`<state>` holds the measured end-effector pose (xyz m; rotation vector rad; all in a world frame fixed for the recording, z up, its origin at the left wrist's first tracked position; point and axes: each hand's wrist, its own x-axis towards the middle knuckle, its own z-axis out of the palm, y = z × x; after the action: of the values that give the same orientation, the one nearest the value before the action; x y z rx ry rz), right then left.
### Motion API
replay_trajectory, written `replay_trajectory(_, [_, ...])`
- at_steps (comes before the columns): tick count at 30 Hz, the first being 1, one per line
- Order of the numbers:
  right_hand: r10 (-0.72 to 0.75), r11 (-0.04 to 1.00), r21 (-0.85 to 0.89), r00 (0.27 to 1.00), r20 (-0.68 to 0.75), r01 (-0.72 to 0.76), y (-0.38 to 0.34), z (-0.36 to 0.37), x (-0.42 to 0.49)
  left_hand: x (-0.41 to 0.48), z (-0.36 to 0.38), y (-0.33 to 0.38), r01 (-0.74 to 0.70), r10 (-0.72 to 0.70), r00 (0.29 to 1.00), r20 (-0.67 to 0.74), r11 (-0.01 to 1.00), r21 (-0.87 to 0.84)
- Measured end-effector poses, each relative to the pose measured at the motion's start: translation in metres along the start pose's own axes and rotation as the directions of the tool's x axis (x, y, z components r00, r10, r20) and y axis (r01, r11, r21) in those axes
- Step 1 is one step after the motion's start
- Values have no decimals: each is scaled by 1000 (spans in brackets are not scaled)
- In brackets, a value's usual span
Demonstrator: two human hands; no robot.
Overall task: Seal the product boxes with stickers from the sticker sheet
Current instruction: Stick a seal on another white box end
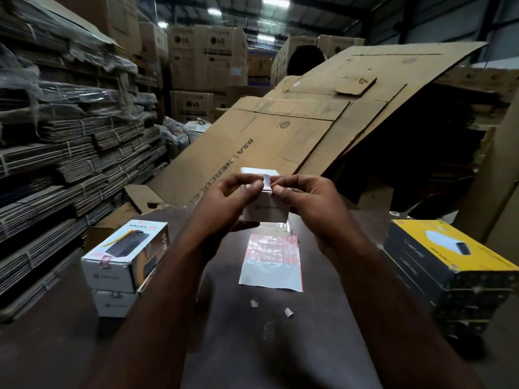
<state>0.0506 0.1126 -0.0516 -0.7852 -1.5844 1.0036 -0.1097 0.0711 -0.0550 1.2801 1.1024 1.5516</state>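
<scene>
We are holding a white product box [265,213] up off the tabletop [224,318] in both hands. Our left hand [224,199] is gripping its left side and our right hand [304,203] is gripping its right side. Both sets of fingers are curling round the box, and the two thumbs are meeting at its top front edge. Between the thumb tips a small sticker [266,182] is lying over that edge, and we judge that we are pressing it down across the flap seam. The sticker sheet [271,265] is lying flat directly below our hands. Two curled backing scraps [288,312] are lying just nearer to us than the sheet. To the left of our left hand two similar boxes are sitting stacked, and the upper box [123,256] is already carrying a pinkish seal. To the right of our right hand a stack of yellow-and-black boxes [449,262] is waiting. The main risk here is a crooked or creased seal. If one thumb is pushing harder than the other, the sticker may be skewing off the seam or wrinkling at the fold. It may also be clinging to a thumb tip and lifting as we let go. Squeezing the thin carton too hard may be denting it or popping the flap.
</scene>
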Motion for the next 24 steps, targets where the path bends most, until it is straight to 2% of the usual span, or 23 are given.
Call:
replay_trajectory(4, [21, 1000, 17, 1000, -10, -21, -3, -1, 1, 0, -3, -4, -21, 20, 998, 63, 1000, 19])
replay_trajectory(11, [63, 992, 109, 998, -1, -63, -16, -5, -2, 5, -3, -12, -94, 95, 993, -73, 995, 22])
replay_trajectory(15, [-19, 999, 32, 997, -81, 21, -17, -4, -5, 7, -4, -14, -137, 140, 985, -104, 990, 40])
replay_trajectory(19, [-70, 997, 38, 994, -84, 73, -14, 3, -7, 6, -1, -14, -190, 214, 971, -104, 961, 201])
replay_trajectory(24, [-118, 992, 31, 987, -113, 122, -15, 4, -8, 5, 0, -12, -185, 214, 972, -101, 954, 236])
